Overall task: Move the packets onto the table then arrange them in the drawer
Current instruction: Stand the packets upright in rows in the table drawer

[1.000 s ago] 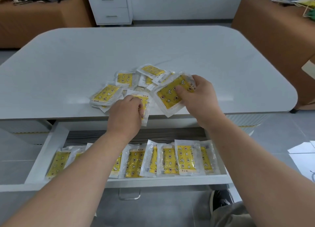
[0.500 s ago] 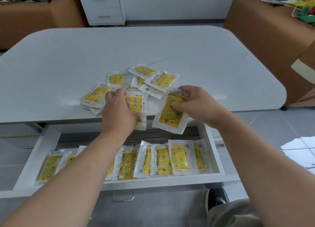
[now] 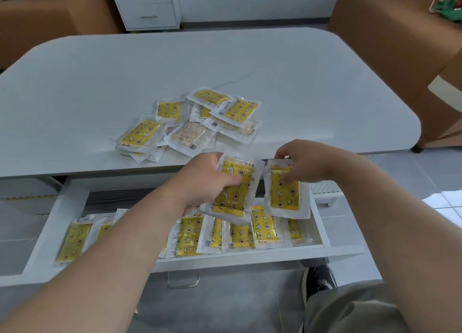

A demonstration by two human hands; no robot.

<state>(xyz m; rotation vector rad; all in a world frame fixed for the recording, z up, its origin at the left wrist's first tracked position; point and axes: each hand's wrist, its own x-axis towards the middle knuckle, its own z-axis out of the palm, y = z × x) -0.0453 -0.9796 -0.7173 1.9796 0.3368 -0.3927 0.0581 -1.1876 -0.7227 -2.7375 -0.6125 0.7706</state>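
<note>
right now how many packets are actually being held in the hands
2. The left hand grips one packet, the right hand pinches another packet; both hang above the open drawer. A further packet may hide behind the left one.

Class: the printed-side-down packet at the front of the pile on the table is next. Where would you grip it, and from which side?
Grip the face-down packet by its near clear sealed edge, coming from the table's front side. It lies flat, partly overlapped by neighbours behind, so the near rim looks freest; pinch it between thumb and fingers.
</note>
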